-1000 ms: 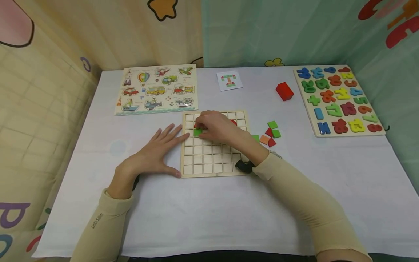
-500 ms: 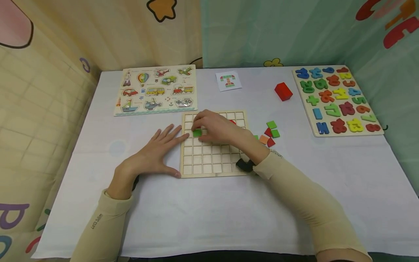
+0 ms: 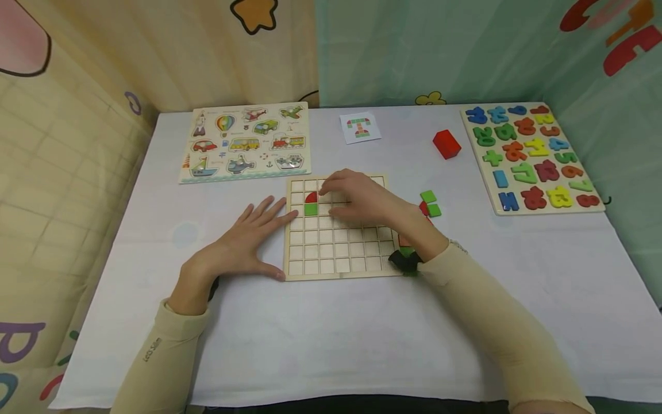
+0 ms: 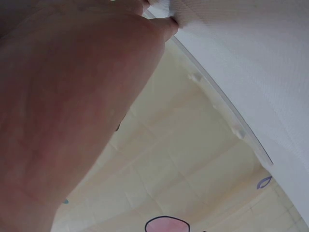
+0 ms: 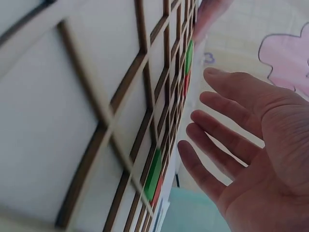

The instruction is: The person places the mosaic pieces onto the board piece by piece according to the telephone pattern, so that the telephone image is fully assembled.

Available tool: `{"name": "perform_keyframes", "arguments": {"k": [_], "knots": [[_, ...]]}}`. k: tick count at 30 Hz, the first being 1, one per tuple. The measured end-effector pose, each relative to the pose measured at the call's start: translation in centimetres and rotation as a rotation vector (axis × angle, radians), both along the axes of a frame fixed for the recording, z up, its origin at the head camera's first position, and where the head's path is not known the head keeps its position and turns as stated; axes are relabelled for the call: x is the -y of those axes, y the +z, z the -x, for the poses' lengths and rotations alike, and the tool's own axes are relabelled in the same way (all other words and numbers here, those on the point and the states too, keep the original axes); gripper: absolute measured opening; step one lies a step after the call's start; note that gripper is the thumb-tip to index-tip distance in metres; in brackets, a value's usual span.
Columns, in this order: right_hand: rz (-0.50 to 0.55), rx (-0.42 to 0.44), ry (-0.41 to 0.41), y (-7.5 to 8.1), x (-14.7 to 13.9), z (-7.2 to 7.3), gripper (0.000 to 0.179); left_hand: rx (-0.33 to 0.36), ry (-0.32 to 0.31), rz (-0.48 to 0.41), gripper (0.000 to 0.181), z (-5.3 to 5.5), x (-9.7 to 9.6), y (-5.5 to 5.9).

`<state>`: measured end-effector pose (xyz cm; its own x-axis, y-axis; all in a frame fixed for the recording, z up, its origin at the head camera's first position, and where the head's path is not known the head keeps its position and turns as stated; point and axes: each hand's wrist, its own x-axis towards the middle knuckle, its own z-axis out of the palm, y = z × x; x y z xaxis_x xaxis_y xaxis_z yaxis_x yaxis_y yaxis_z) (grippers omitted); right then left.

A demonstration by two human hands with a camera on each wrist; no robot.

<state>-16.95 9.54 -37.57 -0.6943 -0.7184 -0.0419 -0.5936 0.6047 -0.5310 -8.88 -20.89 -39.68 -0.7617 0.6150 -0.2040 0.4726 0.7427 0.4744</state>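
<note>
A wooden grid board [image 3: 327, 251] lies flat on the white cloth. In its upper left cells sit a red quarter-round tile [image 3: 311, 198] and, just below it, a green square tile [image 3: 310, 209]. My left hand [image 3: 253, 238] is spread flat, thumb and fingertips at the board's left edge. Over the board's upper middle hovers my right hand [image 3: 364, 198], its fingers loosely extended and holding nothing. The right wrist view shows those fingers apart from the grid, plus another green tile [image 5: 153, 176] beside a red one [image 5: 158, 189] in the cells; in the head view the hand hides these.
Loose green tiles [image 3: 434, 210] and a red one lie right of the board, others partly behind my right forearm. Behind the board are a pattern card [image 3: 360, 127] and a red block [image 3: 447, 144]. A vehicle puzzle [image 3: 245, 135] stands back left, a number puzzle [image 3: 532, 149] right.
My right hand has let go of the red quarter-round tile and moved right, uncovering it above the green square. The left hand has stayed in place.
</note>
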Motion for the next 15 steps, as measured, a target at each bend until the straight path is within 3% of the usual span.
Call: {"name": "perform_keyframes", "arguments": {"k": [9,15], "knots": [[0.081,0.056,-0.113,0.7,-5.2,0.2,0.037,0.001,0.004,0.0,0.129,-0.1,0.2,-0.3],[0.079,0.086,-0.264,1.2,-9.3,0.0,0.038,-0.01,-0.006,-0.008,0.128,0.1,0.3,-0.3]]}}
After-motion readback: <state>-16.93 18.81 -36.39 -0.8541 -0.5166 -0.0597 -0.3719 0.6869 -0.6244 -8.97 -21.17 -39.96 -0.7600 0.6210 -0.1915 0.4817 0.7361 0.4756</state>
